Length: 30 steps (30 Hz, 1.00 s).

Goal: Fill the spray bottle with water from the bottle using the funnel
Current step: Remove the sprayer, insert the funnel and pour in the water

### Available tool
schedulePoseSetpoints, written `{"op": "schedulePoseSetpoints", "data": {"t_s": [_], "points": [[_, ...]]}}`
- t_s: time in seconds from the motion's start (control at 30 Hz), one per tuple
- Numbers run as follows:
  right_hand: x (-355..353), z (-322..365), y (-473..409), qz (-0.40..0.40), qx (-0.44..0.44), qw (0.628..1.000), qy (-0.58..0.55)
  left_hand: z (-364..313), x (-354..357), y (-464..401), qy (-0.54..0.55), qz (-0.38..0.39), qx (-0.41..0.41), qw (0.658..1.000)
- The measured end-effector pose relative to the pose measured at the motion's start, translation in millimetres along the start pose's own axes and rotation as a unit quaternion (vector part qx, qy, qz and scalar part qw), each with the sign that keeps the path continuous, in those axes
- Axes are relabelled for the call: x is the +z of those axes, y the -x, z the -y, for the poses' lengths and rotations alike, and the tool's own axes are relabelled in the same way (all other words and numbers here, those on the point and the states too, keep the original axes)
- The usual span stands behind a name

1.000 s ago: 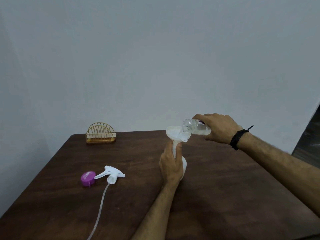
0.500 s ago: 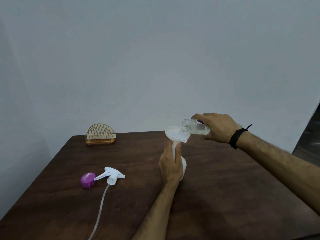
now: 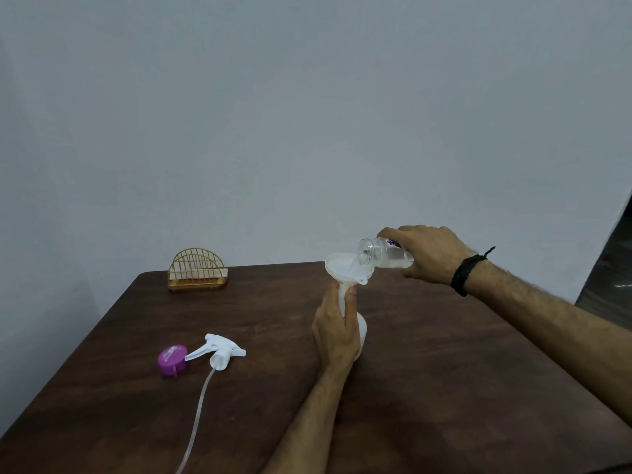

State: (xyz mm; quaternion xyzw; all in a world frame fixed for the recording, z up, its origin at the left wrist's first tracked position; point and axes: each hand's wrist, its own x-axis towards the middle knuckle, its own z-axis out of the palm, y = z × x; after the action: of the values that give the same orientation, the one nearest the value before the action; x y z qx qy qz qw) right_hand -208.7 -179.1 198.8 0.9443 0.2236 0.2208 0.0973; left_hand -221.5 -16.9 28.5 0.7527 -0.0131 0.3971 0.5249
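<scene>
Where a plain grey wall point(image 3: 273, 131) rises behind it, we see a dark brown wooden table point(image 3: 444, 388) filling the lower half of the view, and we place everything else by the white spray bottle point(image 3: 360, 328) standing upright near the table's middle. Our left hand point(image 3: 337, 331) wraps its fingers and thumb around that bottle's neck and body from the near side. A white funnel point(image 3: 345, 270) sits in the bottle's mouth, directly above it. Just above and right of the spray bottle, our right hand point(image 3: 431, 254), with a black band point(image 3: 465, 273) at the wrist, grips a clear water bottle point(image 3: 383, 256) tipped almost flat, its open mouth over the funnel's bowl, with water running in. Well to the left of the spray bottle lies the white trigger sprayer head point(image 3: 222, 352) with its clear tube point(image 3: 198, 415) trailing toward us. Touching the trigger's tip, farther left, is a purple cap point(image 3: 171, 360). Far left and behind the spray bottle, at the table's back edge, stands a gold wire holder point(image 3: 197, 270).
</scene>
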Motion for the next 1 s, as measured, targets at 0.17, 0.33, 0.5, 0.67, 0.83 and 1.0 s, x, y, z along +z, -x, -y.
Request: {"op": "schedulePoseSetpoints", "data": {"t_s": [0.17,0.33,0.5,0.67,0.83,1.0], "points": [[0.0,-0.3,-0.7,0.003,0.002,1.000,0.003,1.3,0.9,-0.3,-0.010,-0.001,-0.004,1.000],[0.2,-1.2,-1.9,0.003,0.000,1.000,0.006,1.8,1.0,-0.5,-0.007,-0.003,0.000,1.000],[1.4,-2.1,-3.7,-0.001,-0.001,1.000,0.004,0.9,0.3,-0.5,-0.004,-0.001,0.001,1.000],[3.1,-4.1,-5.9,-0.010,-0.004,1.000,0.008,0.1,-0.2,-0.2,-0.007,0.000,0.001,1.000],[2.4,-5.9,-7.3,-0.011,-0.008,1.000,0.014,-0.1,-0.5,0.1,-0.007,-0.005,0.003,1.000],[3.1,-5.9,-8.3,-0.015,-0.009,1.000,0.025,-0.2,-0.6,0.4,0.000,-0.002,0.002,1.000]]}}
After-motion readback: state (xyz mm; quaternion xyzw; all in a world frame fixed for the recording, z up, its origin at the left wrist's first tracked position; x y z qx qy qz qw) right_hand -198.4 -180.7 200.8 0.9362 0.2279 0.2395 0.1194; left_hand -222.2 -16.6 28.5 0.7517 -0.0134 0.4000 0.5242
